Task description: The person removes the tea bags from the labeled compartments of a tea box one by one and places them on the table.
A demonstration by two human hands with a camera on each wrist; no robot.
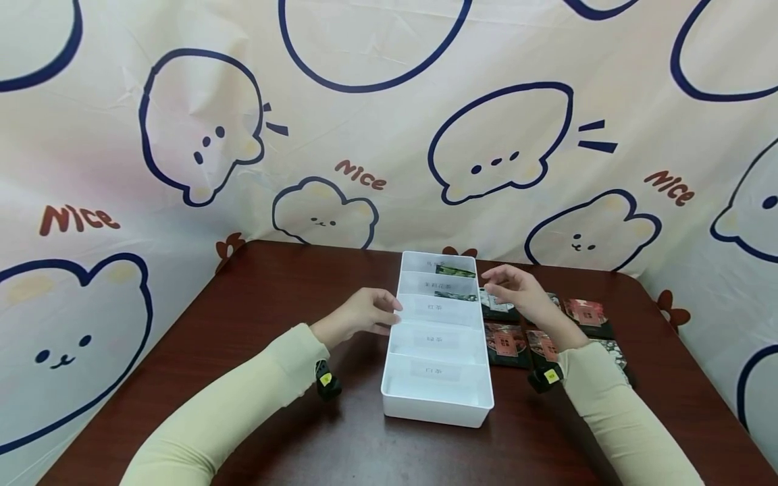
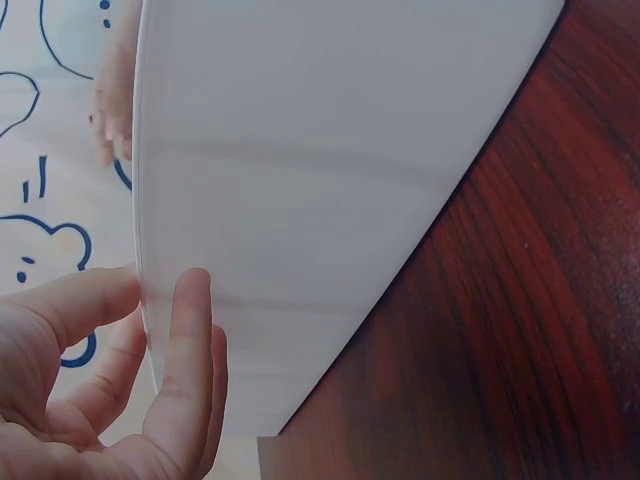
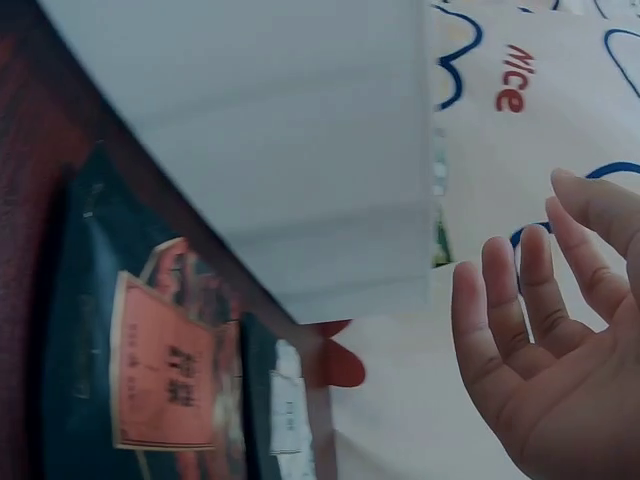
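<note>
A long white divided box (image 1: 436,407) stands lengthwise on the table. Green-patterned packets lie in its two farthest compartments, one packet (image 1: 456,271) at the back and another packet (image 1: 456,296) in front of it. At the box's left rim is my left hand (image 1: 365,312); in the left wrist view some fingertips meet the rim while other fingers (image 2: 190,310) lie along the outer wall. My right hand (image 1: 516,290) hovers beside the far right rim, its fingers loosely bent and holding nothing. Below it lies a white-labelled packet (image 1: 498,307).
Several flat dark packets lie right of the box, among them a red-labelled packet (image 1: 506,343) and another red-labelled packet (image 1: 586,314). Printed labels mark the compartments. A cartoon-print curtain (image 1: 401,135) hangs behind the dark wooden table (image 1: 292,283).
</note>
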